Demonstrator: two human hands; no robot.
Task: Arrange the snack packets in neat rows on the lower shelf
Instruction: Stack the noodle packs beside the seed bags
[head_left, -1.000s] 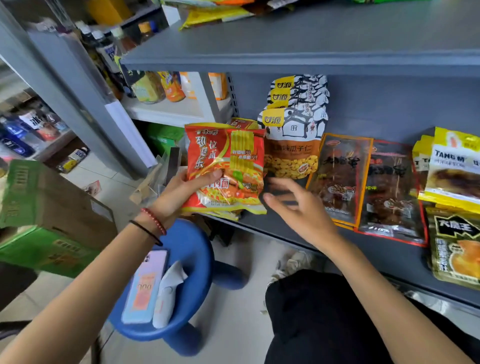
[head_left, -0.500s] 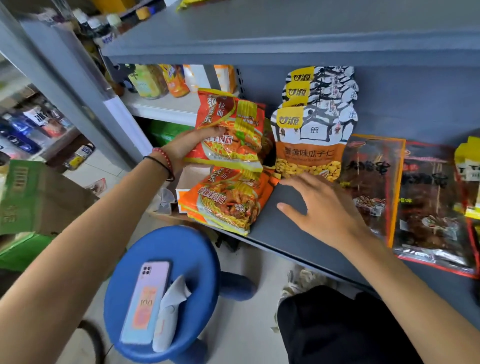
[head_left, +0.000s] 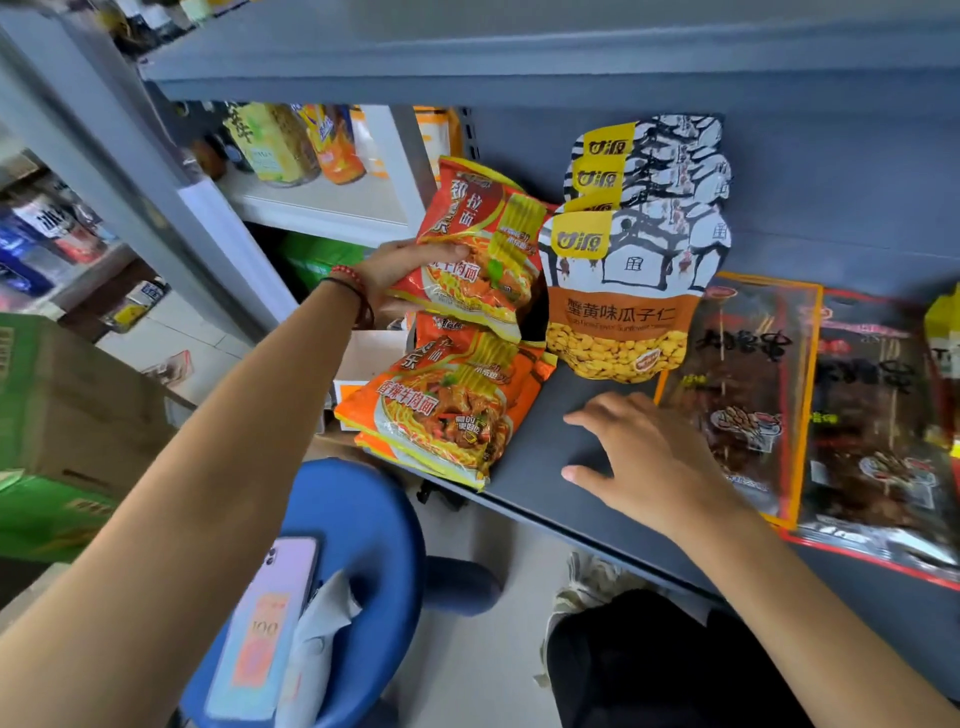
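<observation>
Left hand (head_left: 410, 270) is seating a gripped glossy red-orange noodle packet (head_left: 483, 260) at twelve o'clock; flat-fingered right hand (head_left: 649, 457) is idling empty; next probably needs edge-squaring

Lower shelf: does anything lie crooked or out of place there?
Yes. The noodle stack at the left end lies turned at an angle and seems to overhang the edge of the shelf. The left hand holds one more noodle packet, tilted, above it.
</observation>
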